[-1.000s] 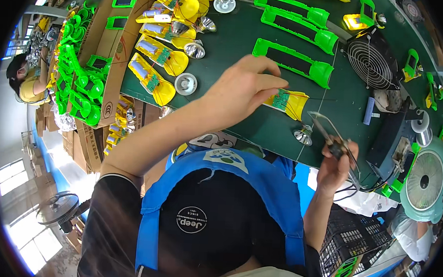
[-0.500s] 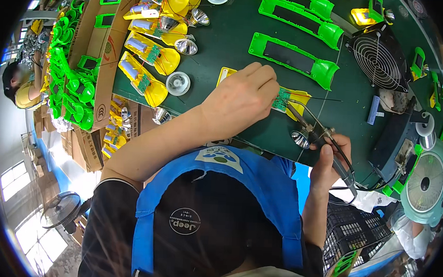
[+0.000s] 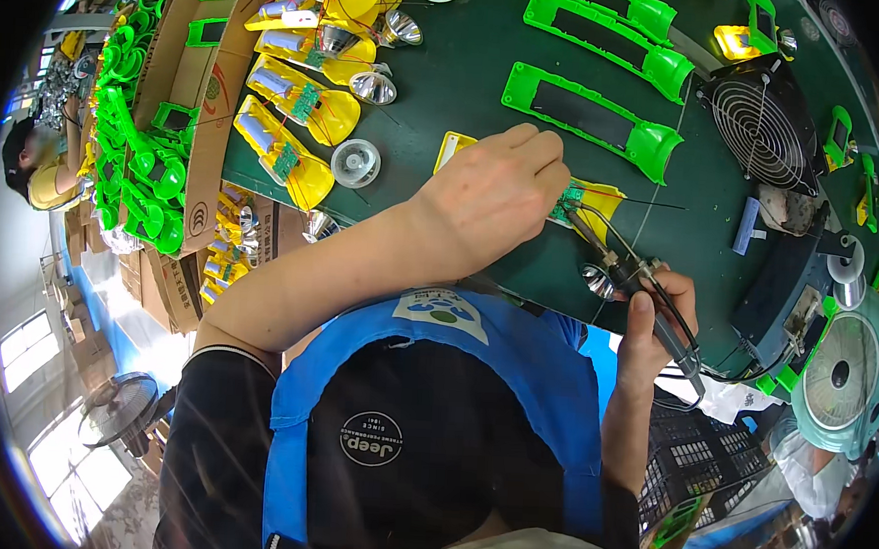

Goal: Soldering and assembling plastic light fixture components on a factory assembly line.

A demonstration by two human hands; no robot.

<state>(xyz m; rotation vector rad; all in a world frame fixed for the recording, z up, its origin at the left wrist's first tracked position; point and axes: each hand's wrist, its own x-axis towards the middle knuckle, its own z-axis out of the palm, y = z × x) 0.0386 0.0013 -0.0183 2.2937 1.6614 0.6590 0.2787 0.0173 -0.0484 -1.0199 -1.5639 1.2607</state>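
Note:
My right hand (image 3: pixel 659 321) grips the soldering iron (image 3: pixel 672 343), which has a thin curved metal tube fixed alongside it. The iron's tip meets the small green circuit board (image 3: pixel 566 204) on a yellow flashlight housing (image 3: pixel 598 205). Over the middle of that housing lies my left hand (image 3: pixel 496 190), fingers curled and pinched at the board's edge; what they hold is hidden beneath them. Thin dark and red wires run out from the board to the right. Beside the iron, near the table edge, sits a shiny reflector cup (image 3: pixel 597 281).
Several yellow housings (image 3: pixel 306 173) with boards, batteries and reflectors lie at the left, beside a carton (image 3: pixel 206 148) of green parts. Green shells (image 3: pixel 597 120) lie beyond my hands. A black fan (image 3: pixel 761 122), a blue battery (image 3: pixel 745 226) and a solder spool (image 3: pixel 847 271) stand right.
The view has shifted slightly. Both hands keep nearly the same pose, and the iron's tip stays at the circuit board.

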